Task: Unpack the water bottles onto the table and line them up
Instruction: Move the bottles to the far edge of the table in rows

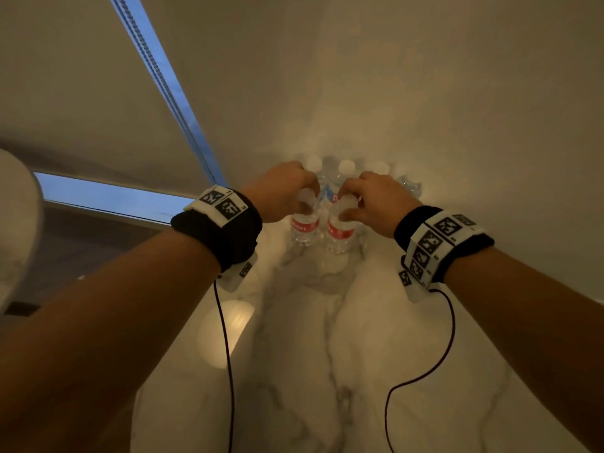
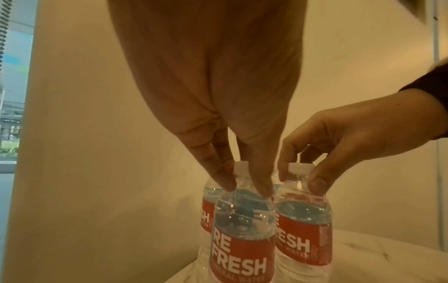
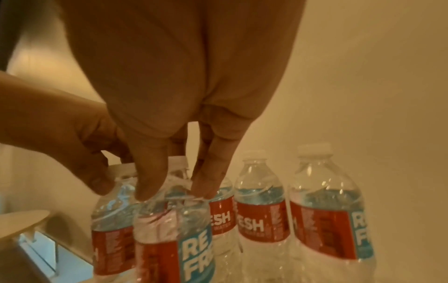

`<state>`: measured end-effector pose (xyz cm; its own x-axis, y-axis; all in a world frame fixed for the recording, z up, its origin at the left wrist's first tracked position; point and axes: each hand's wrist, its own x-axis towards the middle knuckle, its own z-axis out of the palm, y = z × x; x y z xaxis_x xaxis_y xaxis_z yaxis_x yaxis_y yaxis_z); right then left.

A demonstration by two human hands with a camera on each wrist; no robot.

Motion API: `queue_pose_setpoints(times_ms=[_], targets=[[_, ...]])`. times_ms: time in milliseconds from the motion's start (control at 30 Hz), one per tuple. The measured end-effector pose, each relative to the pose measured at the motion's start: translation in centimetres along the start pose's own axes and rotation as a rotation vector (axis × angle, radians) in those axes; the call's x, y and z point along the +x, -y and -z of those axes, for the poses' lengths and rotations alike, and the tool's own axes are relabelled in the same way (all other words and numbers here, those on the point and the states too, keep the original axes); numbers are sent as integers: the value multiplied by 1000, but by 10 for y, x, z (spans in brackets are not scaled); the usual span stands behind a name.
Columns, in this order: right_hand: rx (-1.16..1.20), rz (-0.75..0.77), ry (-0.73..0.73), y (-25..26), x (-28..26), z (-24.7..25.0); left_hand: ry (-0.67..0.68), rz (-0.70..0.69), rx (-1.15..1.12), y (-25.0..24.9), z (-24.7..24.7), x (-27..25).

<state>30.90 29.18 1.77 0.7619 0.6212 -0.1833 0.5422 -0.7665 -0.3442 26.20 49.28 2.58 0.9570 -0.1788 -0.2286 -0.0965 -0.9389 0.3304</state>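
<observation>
Two clear water bottles with red labels and white caps stand upright side by side over the marble table [image 1: 294, 371]. My left hand [image 1: 304, 197] pinches the left bottle [image 1: 305, 227] at its neck, the fingertips [image 2: 227, 185] just under the cap. My right hand [image 1: 348, 207] grips the right bottle [image 1: 340, 235] the same way, its fingertips [image 3: 145, 191] on the shoulder. Whether the bases touch the table is unclear. Behind them several more bottles [image 1: 346, 167] stand in a row against the wall, also seen as bottles [image 3: 261, 220] in the right wrist view.
A plain wall [image 1: 425, 93] rises right behind the bottle row. A window with a blind chain [image 1: 153, 67] is to the left, and a round white object [image 1: 16, 223] sits at the left edge. Thin cables [image 1: 225, 354] hang from both wristbands over the near tabletop.
</observation>
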Motion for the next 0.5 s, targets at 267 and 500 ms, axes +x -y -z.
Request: queue_pose_setpoints(times_ms=[267,500], targets=[[-18,28,-43,9,9,-5,-73,21,6,1,0,3],[-85,51,-14,9,13,-3,-98,22,-9,2,-3,1]])
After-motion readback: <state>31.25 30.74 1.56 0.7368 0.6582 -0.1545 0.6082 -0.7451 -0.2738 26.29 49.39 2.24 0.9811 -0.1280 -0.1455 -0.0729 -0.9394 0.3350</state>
